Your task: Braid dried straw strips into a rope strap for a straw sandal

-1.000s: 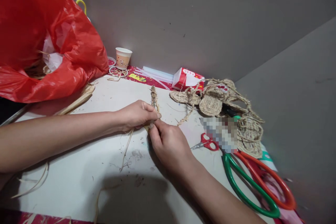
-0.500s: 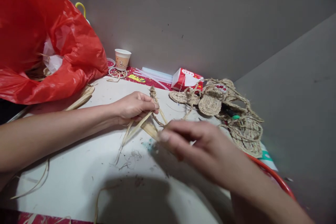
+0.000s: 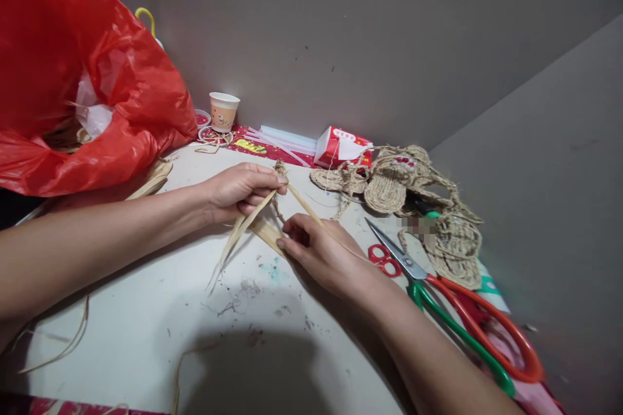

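My left hand (image 3: 246,189) is closed, thumb and fingers pinching the base of a straw braid (image 3: 280,170) whose plaited end stands up above the fingertips. Pale, dried leaf strips fan out from that pinch: a loose, frayed strip (image 3: 238,237) hangs toward me, and a narrow one (image 3: 304,204) runs over the back of my right hand. My right hand (image 3: 326,251) is to the right and nearer, fingers curled, with its thumb and fingers on a wide leaf strip (image 3: 267,233). Part of the braid curves down behind the hands.
Large scissors (image 3: 411,266) and small red-handled scissors (image 3: 384,260) lie at right, beside woven straw pieces (image 3: 384,193). A red plastic bag (image 3: 150,91) stands at left. A paper cup (image 3: 224,111), plastic straws (image 3: 280,141) and a red box (image 3: 341,146) line the wall.
My right hand has moved down and slightly left, with the narrow strip now lying across its back. The scissors at right have come into view. My left hand keeps its pinch.
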`<act>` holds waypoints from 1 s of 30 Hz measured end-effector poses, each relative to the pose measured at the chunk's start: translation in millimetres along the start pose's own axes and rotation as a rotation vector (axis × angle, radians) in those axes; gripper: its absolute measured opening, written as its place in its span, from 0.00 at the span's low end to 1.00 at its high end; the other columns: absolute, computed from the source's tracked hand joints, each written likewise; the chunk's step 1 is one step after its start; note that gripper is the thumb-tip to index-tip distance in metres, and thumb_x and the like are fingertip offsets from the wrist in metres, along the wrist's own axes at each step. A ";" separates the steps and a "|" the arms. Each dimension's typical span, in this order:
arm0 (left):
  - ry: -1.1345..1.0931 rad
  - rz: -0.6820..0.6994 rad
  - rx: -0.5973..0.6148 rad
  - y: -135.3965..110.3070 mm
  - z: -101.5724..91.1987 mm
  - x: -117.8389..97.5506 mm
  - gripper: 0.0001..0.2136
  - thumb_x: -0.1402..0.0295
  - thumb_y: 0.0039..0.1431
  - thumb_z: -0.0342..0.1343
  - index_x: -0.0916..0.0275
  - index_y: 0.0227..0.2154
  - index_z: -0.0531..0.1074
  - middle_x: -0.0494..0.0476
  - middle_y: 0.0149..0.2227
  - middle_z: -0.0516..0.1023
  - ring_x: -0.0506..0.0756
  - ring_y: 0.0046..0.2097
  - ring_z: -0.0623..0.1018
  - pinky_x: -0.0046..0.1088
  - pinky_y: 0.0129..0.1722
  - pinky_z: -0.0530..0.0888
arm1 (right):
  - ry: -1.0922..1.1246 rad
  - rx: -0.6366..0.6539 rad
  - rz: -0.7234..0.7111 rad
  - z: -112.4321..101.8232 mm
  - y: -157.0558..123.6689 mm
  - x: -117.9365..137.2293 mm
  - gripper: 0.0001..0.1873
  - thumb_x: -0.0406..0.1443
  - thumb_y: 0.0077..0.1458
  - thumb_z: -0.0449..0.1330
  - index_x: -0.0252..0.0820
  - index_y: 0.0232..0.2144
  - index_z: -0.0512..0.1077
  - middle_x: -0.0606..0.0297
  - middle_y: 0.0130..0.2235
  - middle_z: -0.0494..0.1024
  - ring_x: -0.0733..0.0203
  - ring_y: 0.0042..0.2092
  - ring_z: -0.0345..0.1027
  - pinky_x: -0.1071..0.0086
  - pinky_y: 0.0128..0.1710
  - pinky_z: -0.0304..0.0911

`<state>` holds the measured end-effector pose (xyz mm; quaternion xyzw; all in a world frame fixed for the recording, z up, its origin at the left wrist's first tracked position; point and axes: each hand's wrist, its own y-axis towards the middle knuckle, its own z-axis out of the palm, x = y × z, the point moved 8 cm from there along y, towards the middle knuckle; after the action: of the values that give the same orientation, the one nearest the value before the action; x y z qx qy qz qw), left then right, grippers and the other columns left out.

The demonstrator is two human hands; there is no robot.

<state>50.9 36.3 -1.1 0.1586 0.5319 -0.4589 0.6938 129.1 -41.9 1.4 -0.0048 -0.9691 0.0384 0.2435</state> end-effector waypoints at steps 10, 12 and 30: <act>0.003 -0.024 0.025 1.5 1.2 7.4 0.07 0.73 0.53 0.55 0.68 0.21 0.70 0.41 0.14 0.47 0.41 0.16 0.45 0.15 0.13 0.45 | 0.323 0.214 -0.044 -9.9 -3.2 -6.6 0.09 0.37 0.52 0.54 0.40 0.23 0.63 0.71 0.22 0.61 0.69 0.24 0.51 0.74 0.22 0.48; 0.012 -0.036 0.034 1.4 1.3 10.7 0.07 0.73 0.53 0.56 0.68 0.21 0.70 0.41 0.14 0.47 0.41 0.16 0.46 0.15 0.14 0.45 | 0.473 0.252 0.071 -12.5 -2.0 -20.7 0.08 0.38 0.50 0.56 0.40 0.25 0.63 0.73 0.21 0.59 0.70 0.21 0.49 0.75 0.20 0.45; 0.090 -0.023 0.057 1.2 1.6 17.1 0.08 0.70 0.52 0.58 0.67 0.21 0.70 0.41 0.12 0.49 0.41 0.15 0.46 0.18 0.14 0.46 | 0.514 0.153 0.210 -11.1 5.4 -42.6 0.10 0.41 0.48 0.58 0.38 0.26 0.69 0.72 0.20 0.64 0.70 0.20 0.52 0.75 0.20 0.47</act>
<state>53.0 27.9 -15.9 0.1926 0.5512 -0.4743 0.6589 171.8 -36.8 -9.3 -0.0962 -0.8642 0.1340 0.4754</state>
